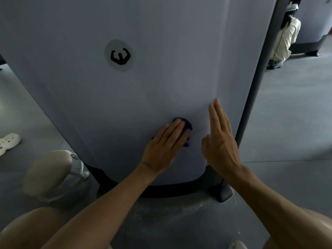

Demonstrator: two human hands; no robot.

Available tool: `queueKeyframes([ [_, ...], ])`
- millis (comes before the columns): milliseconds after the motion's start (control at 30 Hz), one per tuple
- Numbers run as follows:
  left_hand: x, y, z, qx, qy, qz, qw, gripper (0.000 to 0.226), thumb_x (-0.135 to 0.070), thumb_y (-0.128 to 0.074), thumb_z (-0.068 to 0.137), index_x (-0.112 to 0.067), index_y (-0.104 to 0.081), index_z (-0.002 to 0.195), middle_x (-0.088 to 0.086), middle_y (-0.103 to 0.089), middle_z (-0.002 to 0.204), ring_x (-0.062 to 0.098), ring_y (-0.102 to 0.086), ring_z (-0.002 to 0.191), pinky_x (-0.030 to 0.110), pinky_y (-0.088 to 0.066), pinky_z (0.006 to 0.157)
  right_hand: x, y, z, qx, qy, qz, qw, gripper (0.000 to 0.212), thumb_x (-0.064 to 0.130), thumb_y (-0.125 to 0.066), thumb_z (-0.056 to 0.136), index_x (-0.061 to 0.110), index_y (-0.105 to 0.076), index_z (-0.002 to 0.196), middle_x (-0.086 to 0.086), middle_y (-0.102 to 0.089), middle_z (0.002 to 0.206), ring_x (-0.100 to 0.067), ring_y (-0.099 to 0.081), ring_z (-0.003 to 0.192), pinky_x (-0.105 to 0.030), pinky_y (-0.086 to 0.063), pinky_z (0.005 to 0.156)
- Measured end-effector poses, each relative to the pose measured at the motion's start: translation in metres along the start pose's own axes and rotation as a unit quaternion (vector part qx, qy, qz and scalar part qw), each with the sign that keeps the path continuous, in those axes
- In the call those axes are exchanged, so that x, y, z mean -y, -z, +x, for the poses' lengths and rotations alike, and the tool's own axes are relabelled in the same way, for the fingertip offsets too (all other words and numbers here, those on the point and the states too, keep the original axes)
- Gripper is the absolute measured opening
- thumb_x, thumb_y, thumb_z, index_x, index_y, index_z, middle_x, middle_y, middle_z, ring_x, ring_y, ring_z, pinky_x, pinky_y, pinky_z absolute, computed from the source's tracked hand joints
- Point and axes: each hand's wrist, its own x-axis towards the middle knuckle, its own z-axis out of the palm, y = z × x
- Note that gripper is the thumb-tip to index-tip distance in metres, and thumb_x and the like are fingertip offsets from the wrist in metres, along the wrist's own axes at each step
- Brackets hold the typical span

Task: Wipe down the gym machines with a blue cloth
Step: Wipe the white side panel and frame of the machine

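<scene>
A large grey shroud of a gym machine (143, 78) fills the view, with a round logo sticker (119, 55) on it. My left hand (165, 146) lies flat with straight fingers on a blue cloth (187, 125), pressing it against the lower part of the panel. Only the cloth's edges show past my fingers. My right hand (220, 139) rests flat on the panel just to the right of the cloth, fingers straight and pointing up, holding nothing.
The machine's black base (179, 190) and foot (223, 194) stand on a grey floor. A dark upright post (258, 78) runs along the right edge. A person crouches at the far right (285, 38). My knee (48, 169) and a white clog (9, 142) are at left.
</scene>
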Motion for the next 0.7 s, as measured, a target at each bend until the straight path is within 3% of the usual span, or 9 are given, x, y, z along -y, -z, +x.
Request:
queueKeyframes([
  [100,0.041,0.024,-0.065,0.007,0.058,0.042,0.997,0.069,-0.002,-0.050,0.102,-0.004,-0.019,0.164,0.019,-0.022,0.167,0.035,-0.017,0.159,0.048,-0.020,0.129,0.005,-0.007,-0.005,0.004,0.003,-0.021,1.000,0.098,-0.016,-0.054,0.084,0.010,-0.006,0.164,-0.005,0.007,0.172,-0.021,0.005,0.159,0.003,-0.012,0.107],
  [200,0.058,0.034,-0.101,0.024,0.094,0.043,0.994,0.064,-0.003,-0.045,0.107,-0.004,-0.016,0.164,0.021,-0.020,0.165,0.034,-0.011,0.160,0.046,-0.019,0.129,0.009,-0.013,-0.011,0.023,0.008,-0.049,0.999,0.098,-0.014,-0.057,0.084,0.010,-0.005,0.164,-0.006,0.013,0.172,-0.025,0.007,0.158,-0.018,-0.033,0.094],
  [267,0.050,0.028,-0.102,0.014,0.112,0.045,0.993,0.058,-0.003,-0.045,0.108,-0.002,-0.020,0.161,0.023,-0.021,0.164,0.036,-0.012,0.160,0.045,-0.021,0.129,0.007,-0.014,-0.015,0.028,0.017,-0.064,0.997,0.099,-0.013,-0.058,0.084,0.011,-0.006,0.164,-0.007,0.012,0.172,-0.025,0.006,0.158,-0.021,-0.038,0.089],
  [333,0.039,0.020,-0.096,-0.001,0.145,0.045,0.988,0.061,0.000,-0.047,0.107,-0.001,-0.020,0.162,0.026,-0.025,0.162,0.039,-0.013,0.159,0.047,-0.022,0.129,0.001,-0.013,-0.018,0.028,0.022,-0.071,0.997,0.098,-0.013,-0.057,0.084,0.011,-0.007,0.164,-0.007,0.009,0.172,-0.025,0.003,0.158,-0.008,-0.029,0.100],
  [400,0.029,0.013,-0.088,-0.011,0.155,0.044,0.987,0.058,0.002,-0.042,0.107,0.000,-0.021,0.162,0.027,-0.027,0.160,0.041,-0.014,0.158,0.049,-0.024,0.128,-0.006,-0.013,-0.020,0.036,0.014,-0.065,0.997,0.097,-0.014,-0.055,0.084,0.010,-0.006,0.164,-0.007,0.005,0.172,-0.024,0.002,0.159,0.002,-0.009,0.108],
  [467,0.013,0.007,-0.065,0.002,0.093,0.031,0.995,0.054,-0.002,-0.039,0.108,0.000,-0.025,0.161,0.024,-0.026,0.163,0.041,-0.019,0.157,0.051,-0.029,0.125,-0.013,-0.013,-0.023,0.047,-0.002,-0.060,0.997,0.097,-0.015,-0.054,0.084,0.011,-0.005,0.164,-0.006,0.003,0.172,-0.021,0.003,0.159,-0.005,0.001,0.115],
  [567,-0.016,-0.002,-0.004,0.037,-0.038,0.002,0.999,0.051,-0.007,-0.043,0.109,-0.001,-0.033,0.158,0.020,-0.035,0.164,0.036,-0.032,0.154,0.046,-0.030,0.125,-0.023,-0.013,-0.030,0.061,-0.024,-0.057,0.996,0.096,-0.012,-0.059,0.083,0.008,-0.009,0.163,-0.008,-0.001,0.171,-0.018,0.004,0.157,-0.017,0.002,0.121],
  [700,-0.021,0.001,0.046,0.043,-0.097,-0.005,0.994,0.048,-0.007,-0.033,0.113,0.002,-0.030,0.159,0.020,-0.036,0.164,0.033,-0.032,0.153,0.043,-0.029,0.126,-0.034,-0.004,-0.043,0.042,-0.038,-0.065,0.996,0.091,-0.009,-0.071,0.082,0.003,-0.024,0.159,-0.013,-0.014,0.167,-0.024,-0.009,0.153,-0.041,-0.015,0.123],
])
